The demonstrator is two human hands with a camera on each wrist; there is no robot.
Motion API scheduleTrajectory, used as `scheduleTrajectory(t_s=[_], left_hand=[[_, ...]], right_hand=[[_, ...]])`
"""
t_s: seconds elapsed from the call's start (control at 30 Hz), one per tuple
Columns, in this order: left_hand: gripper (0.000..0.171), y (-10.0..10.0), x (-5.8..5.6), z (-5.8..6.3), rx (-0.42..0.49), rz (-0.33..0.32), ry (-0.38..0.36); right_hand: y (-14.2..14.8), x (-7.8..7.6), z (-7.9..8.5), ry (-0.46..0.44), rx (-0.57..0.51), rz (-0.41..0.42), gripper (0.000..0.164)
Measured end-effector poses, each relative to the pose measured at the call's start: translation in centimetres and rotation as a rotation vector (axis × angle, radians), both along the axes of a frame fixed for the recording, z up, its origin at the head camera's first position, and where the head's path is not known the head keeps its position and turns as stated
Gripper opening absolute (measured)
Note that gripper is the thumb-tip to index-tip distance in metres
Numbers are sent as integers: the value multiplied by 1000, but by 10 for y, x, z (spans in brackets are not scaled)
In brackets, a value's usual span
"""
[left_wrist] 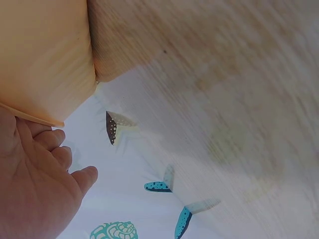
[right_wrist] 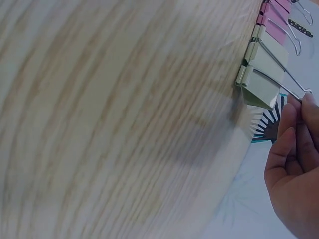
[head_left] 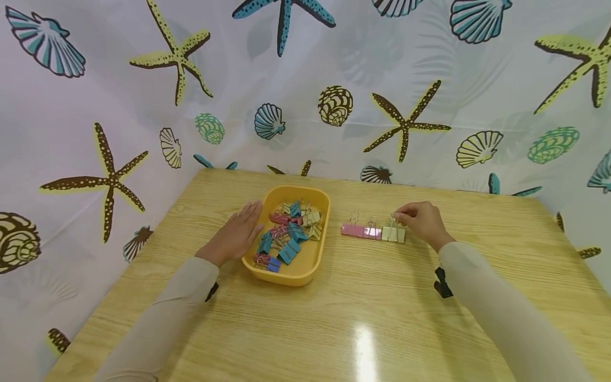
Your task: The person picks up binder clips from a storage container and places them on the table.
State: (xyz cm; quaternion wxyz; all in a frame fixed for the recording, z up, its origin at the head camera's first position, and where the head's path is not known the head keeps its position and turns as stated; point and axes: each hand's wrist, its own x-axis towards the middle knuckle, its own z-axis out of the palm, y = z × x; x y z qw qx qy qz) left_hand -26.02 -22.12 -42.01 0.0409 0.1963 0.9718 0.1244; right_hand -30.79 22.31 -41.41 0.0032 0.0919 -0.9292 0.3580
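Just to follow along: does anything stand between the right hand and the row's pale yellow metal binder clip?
Nothing visible does: the right hand pinches the pale yellow metal binder clip by its wire handle. Pink metal clips stand beyond it.

Yellow bin point(head_left: 286, 280), pink clips point(head_left: 352, 230), cream clip point(head_left: 393, 235), white cloth point(head_left: 305, 74) with shell-and-starfish print.
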Motion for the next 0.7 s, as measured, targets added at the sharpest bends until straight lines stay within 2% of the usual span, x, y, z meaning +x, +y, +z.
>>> scheduleTrajectory(t_s=[0.7], left_hand=[[60,-1,-1,-1,4,-1,5]], right_hand=[[0,-2,-3,0,-3,1,28]])
